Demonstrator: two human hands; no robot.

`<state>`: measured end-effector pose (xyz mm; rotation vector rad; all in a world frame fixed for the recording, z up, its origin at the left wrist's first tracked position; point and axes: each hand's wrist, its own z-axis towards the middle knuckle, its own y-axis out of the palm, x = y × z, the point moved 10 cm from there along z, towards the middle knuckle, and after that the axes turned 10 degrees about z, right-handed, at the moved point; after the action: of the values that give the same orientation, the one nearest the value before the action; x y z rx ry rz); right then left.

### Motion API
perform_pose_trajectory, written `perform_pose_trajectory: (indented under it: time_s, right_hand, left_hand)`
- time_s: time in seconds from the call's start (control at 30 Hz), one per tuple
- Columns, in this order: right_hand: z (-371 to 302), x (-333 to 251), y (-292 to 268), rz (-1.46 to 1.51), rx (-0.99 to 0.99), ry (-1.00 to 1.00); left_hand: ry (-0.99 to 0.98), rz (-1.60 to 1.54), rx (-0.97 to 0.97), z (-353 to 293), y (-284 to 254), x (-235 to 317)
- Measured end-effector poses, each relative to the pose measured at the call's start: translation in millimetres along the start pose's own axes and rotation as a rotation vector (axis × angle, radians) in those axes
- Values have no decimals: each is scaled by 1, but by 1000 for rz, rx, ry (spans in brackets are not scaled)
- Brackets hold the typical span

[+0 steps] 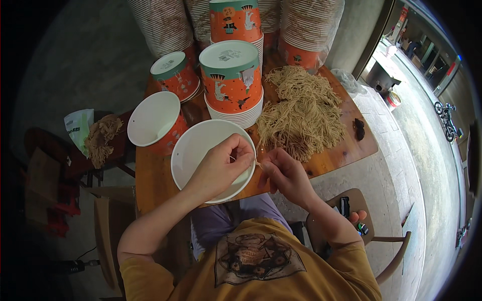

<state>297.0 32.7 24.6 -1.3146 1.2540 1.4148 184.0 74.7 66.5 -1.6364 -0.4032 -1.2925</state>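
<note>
A white-lined paper bucket (192,145) sits at the table's front edge, its open mouth facing up at me. My left hand (221,165) reaches over its mouth from the left, thumb and fingers pinched together inside the right side of the rim. Just outside that rim, my right hand (283,173) pinches a short tan cord (258,164) that shows at the bucket's wall. Whatever lies between the left fingertips is mostly hidden; a thin strand seems to show there. Close by on the right lies a big heap of tan cords (304,113).
Behind stand orange-and-green stacked buckets (233,83), with tall wrapped stacks (163,25) farther back. Another open bucket (153,120) leans at the left. A dark small object (359,129) lies on the wooden table (351,145). A chair (359,210) at the right holds small items.
</note>
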Motion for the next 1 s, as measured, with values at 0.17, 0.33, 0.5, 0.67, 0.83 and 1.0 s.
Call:
perform_pose_trajectory:
  time_s: [0.17, 0.33, 0.5, 0.67, 0.83, 1.0]
  right_hand:
    - [0, -4, 3, 16, 6, 7]
    - [2, -2, 5, -12, -10, -41]
    - [1, 0, 6, -28, -13, -38]
    - [-2, 6, 6, 13, -18, -32]
    - [-1, 1, 3, 35, 33, 7]
    - [2, -2, 1, -14, 37, -127]
  left_hand:
    - [3, -24, -16, -1, 2, 2]
    - [6, -43, -15, 0, 4, 1]
    - [-5, -35, 26, 0, -3, 0]
    - [15, -29, 19, 0, -2, 0]
    - [5, -42, 8, -1, -1, -2]
    - [4, -34, 10, 1, -2, 1]
